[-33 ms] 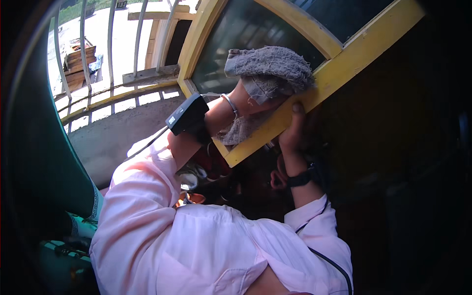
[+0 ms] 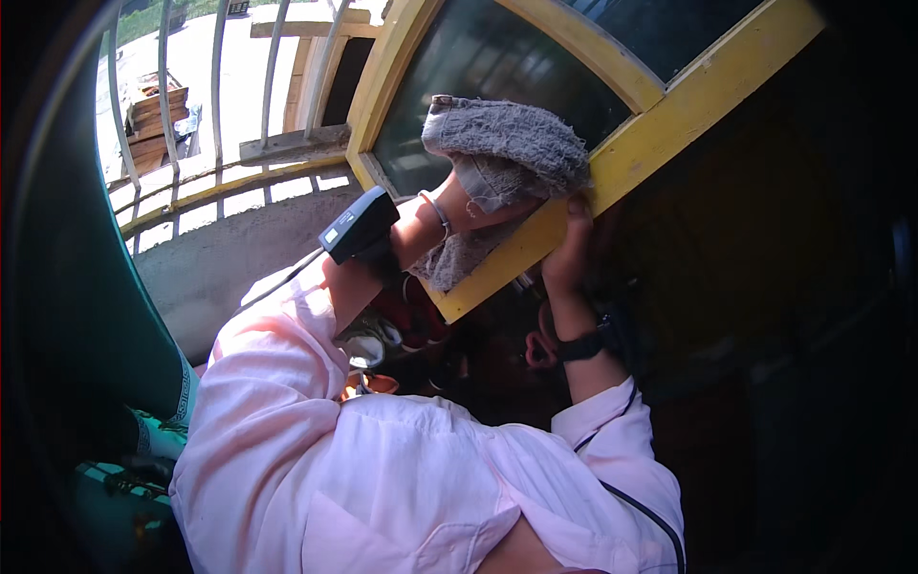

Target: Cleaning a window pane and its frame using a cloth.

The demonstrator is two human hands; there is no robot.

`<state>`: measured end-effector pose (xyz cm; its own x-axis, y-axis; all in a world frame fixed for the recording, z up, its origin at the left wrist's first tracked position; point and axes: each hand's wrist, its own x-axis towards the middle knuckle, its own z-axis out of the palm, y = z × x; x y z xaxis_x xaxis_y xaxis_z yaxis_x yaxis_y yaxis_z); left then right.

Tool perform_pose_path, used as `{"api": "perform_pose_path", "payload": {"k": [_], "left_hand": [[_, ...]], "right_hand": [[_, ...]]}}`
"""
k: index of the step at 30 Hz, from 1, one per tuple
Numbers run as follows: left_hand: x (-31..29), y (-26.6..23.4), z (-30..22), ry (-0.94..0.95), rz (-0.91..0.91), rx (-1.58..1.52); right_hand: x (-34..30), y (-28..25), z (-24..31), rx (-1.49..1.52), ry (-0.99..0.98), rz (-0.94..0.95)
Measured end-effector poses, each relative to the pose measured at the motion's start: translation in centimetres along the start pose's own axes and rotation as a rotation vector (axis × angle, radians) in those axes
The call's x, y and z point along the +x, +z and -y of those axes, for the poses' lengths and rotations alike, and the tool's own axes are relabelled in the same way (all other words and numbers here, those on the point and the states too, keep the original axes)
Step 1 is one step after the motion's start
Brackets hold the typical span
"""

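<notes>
- The cloth (image 2: 507, 143) is a grey, rough, fuzzy rag, bunched into a thick wad with a looser flap hanging down below it.
- It lies against the yellow window frame (image 2: 660, 143), at the lower edge of a dark glass pane (image 2: 449, 96), in the far middle of the scene.
- The frame is painted yellow, with a bar running across between two dark panes; it tilts across the view.
- No box, bowl or other container holding anything shows near the hands; far left, past white railing bars (image 2: 220, 86), a stack of wooden crates (image 2: 153, 120) stands in sunlight, and what they hold cannot be told.
- The left hand (image 2: 478, 206) is closed around the cloth, mostly buried in it, pressing it to the frame; a thin bangle sits on that wrist, and a black device (image 2: 359, 225) is strapped to the forearm.
- The right hand (image 2: 574, 239) grips the lower edge of the frame just right of the cloth, fingers curled over it; it seems to touch the rag's edge, though shadow makes that uncertain.
- A dark watch (image 2: 581, 346) is on the right wrist, and both arms wear pale pink sleeves (image 2: 287, 383).
</notes>
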<state>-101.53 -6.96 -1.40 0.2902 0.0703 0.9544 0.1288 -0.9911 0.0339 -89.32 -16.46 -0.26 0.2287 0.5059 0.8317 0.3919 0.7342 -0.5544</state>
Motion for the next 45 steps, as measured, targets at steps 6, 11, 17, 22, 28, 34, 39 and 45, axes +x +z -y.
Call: {"api": "perform_pose_path", "payload": {"k": [6, 11, 17, 22, 28, 34, 39, 45], "left_hand": [[-19.6, 6.8, 7.6, -0.374, 0.185, -0.840], [-8.8, 2.4, 4.7, -0.262, -0.101, 0.170], [4.7, 0.8, 1.7, -0.180, -0.402, -0.427], [0.9, 3.2, 2.4, -0.233, -0.060, -0.244], [-8.0, 2.2, 0.5, -0.197, 0.119, -0.194], [-13.9, 1.2, 2.1, -0.120, 0.230, -0.365], [-0.5, -0.2, 0.8, -0.860, -0.159, -0.212], [7.1, -1.5, -1.3, -0.235, -0.244, -0.299]], "right_hand": [[1.2, -1.2, -2.4, 0.128, -0.009, 0.039], [0.9, -1.0, -1.5, 0.116, 0.045, 0.042], [-0.6, 0.9, 1.0, -0.060, -0.104, 0.038], [-0.6, 1.2, 0.4, -0.035, -0.061, 0.012], [0.3, -0.9, -2.9, 0.111, -0.015, -0.030], [0.8, -1.6, -3.1, 0.121, 0.011, 0.022], [0.0, -1.1, -1.9, 0.028, -0.043, 0.009], [-0.2, 0.0, -0.2, 0.053, -0.025, -0.022]]}}
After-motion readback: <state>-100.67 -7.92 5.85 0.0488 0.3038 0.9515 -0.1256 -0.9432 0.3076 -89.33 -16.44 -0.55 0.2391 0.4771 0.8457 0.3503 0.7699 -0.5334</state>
